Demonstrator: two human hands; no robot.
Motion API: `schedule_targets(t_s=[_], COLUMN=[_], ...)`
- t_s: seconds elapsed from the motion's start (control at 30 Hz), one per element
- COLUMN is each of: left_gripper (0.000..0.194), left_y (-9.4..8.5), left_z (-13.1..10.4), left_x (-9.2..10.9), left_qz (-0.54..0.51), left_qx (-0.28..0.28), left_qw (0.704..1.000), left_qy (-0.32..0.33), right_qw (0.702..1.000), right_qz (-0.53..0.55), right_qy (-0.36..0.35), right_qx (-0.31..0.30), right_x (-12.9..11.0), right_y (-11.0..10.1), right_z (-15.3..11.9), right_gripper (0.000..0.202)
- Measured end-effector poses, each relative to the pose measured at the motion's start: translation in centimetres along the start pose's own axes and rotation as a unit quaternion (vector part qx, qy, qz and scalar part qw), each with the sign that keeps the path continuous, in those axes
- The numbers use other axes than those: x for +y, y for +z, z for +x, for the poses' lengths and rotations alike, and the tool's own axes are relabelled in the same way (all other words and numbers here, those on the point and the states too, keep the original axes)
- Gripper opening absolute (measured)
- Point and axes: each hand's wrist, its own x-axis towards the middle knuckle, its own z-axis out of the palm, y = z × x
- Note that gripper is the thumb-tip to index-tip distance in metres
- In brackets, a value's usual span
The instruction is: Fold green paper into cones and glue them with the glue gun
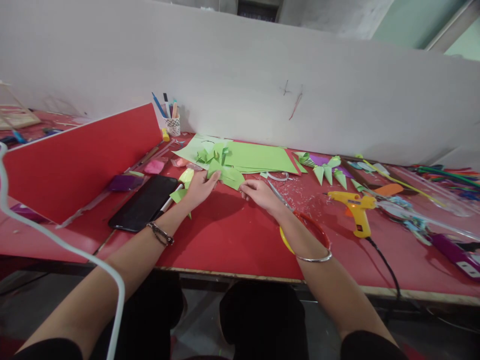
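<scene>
Gripping a thin green paper piece [232, 176] over the red worktop [228, 235]: left hand [201, 190] pinches its left side, right hand [260, 195] its right corner. Flat green sheets [260, 156] lie just behind; pistol-shaped yellow glue gun [357, 209] sits off right.

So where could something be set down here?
The table is bare between left forearm and scissors, nearer than the held green paper; also nearer than the glue gun, left of its cord. Crowded: beyond that paper and gun.
</scene>
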Motion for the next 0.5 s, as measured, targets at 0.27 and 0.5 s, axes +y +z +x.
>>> schedule_targets(t_s=[0.27,0.5], left_gripper=[0.037,0.037], left_y=[0.07,0.11], left_z=[0.07,0.1], left_x=[-0.28,-0.41], left_qz=[-0.015,-0.001], left_qx=[-0.006,-0.004], left_qw=[1.0,1.0], left_qy=[0.009,0.004], right_qw=[0.999,0.995], right_qz=[-0.016,-0.062], right_qy=[-0.017,-0.045], right_qx=[0.032,0.058], right_x=[0.29,0.55], right_y=[-0.1,-0.43], right_z=[0.15,0.14], right_gripper=[0.013,0.022])
